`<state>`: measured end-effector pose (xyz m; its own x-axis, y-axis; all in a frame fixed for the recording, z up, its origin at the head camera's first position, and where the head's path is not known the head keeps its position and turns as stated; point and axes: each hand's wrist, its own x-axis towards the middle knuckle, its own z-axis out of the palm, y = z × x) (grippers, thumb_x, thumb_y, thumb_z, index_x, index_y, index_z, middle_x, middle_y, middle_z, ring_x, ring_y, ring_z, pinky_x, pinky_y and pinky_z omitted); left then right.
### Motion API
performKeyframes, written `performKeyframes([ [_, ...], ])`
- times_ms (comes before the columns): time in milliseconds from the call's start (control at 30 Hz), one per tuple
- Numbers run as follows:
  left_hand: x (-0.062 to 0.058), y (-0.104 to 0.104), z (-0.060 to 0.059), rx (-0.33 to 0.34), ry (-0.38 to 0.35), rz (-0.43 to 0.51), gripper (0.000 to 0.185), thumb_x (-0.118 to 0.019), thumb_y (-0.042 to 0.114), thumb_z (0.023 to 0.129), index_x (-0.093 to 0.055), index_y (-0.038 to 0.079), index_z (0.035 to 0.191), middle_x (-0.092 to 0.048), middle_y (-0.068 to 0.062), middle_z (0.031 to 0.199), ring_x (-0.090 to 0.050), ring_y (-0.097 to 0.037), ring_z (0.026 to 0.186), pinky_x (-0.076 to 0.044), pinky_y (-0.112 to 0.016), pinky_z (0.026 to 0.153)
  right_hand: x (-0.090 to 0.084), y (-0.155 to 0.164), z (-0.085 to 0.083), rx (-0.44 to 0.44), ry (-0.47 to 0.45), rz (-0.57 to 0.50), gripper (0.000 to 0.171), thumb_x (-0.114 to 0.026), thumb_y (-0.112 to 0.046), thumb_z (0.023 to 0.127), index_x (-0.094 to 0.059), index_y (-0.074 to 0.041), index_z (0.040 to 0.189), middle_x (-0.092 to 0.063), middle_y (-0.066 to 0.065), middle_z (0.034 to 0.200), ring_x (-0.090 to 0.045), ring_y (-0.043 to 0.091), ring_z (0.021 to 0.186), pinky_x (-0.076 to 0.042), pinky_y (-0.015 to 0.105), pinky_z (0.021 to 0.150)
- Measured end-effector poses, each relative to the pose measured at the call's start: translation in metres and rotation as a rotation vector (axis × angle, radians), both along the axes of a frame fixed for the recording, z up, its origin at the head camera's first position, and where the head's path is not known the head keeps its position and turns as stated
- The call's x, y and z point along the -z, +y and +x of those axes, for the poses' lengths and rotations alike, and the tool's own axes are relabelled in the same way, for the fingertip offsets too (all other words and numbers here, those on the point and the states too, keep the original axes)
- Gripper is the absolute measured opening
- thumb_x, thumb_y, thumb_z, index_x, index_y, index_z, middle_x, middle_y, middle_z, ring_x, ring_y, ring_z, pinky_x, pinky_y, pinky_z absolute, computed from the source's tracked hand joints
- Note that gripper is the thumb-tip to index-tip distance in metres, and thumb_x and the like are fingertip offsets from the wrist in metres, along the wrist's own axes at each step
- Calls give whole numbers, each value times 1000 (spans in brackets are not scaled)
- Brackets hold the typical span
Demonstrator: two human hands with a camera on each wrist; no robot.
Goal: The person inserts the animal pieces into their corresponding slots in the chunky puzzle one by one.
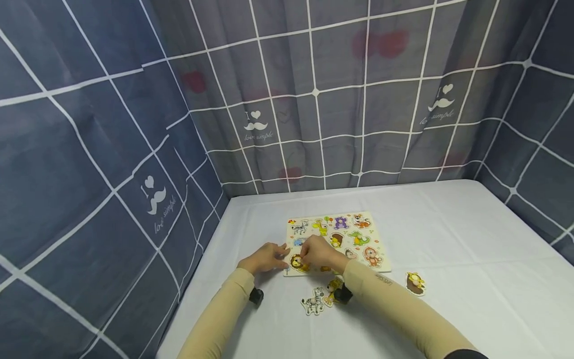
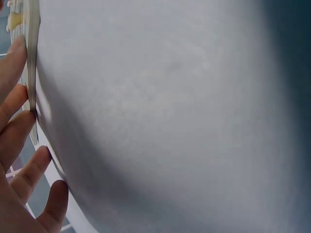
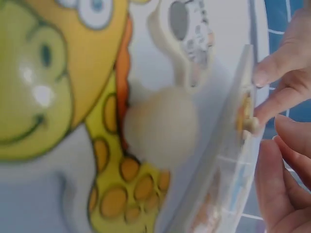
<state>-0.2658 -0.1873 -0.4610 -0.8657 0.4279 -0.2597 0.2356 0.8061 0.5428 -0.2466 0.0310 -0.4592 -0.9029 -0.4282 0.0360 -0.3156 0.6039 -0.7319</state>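
A pale puzzle board [image 1: 383,249] with animal pictures lies on the white table. My left hand [image 1: 269,257] is at its left edge, fingers spread; in the left wrist view the fingertips [image 2: 18,46] touch that edge. Over the lower left of the board is my right hand [image 1: 319,252], fingers bent, tips beside the lion [image 1: 296,263]. In the right wrist view, my right thumb and finger come close together near a small knob [image 3: 251,125] on the board. I cannot tell whether they hold anything.
Toward me from the board lie a zebra piece [image 1: 313,302] and a giraffe piece [image 1: 331,294], partly hidden by the right wrist. A hedgehog piece [image 1: 415,283] lies to the right of the board. A grey checked curtain [image 1: 287,119] hangs behind the table.
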Motion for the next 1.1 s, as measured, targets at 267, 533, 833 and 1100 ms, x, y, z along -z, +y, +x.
performKeyframes([
  [267,1,-1,1,15,17,-5,57,-78,29,87,-60,12,137,-42,-6,156,-40,-34,146,-30,-49,122,-11,11,14,-52,-16,-9,4,-80,-4,81,-78,-3,84,-75,0,78,-63,9,65,-54,23,60],
  [533,1,0,-1,19,26,-20,58,-78,30,86,-60,11,137,-42,-7,156,-39,-34,146,-29,-49,123,-14,30,31,-94,-20,-2,6,-79,-1,79,-78,-2,85,-74,2,80,-62,10,68,-54,24,61],
  [833,0,1,-1,-19,-4,0,60,-80,29,83,-60,11,137,-41,-6,157,-37,-34,147,-28,-49,123,-11,58,34,-256,-64,36,11,-74,7,79,-77,-3,84,-75,6,82,-62,6,69,-55,19,63],
  [1100,-2,1,2,-18,-5,0,59,-80,29,84,-59,11,137,-41,-6,157,-37,-34,147,-28,-49,123,-11,67,37,-430,-124,119,18,-79,8,75,-79,-8,84,-74,-2,79,-61,0,67,-55,18,64],
])
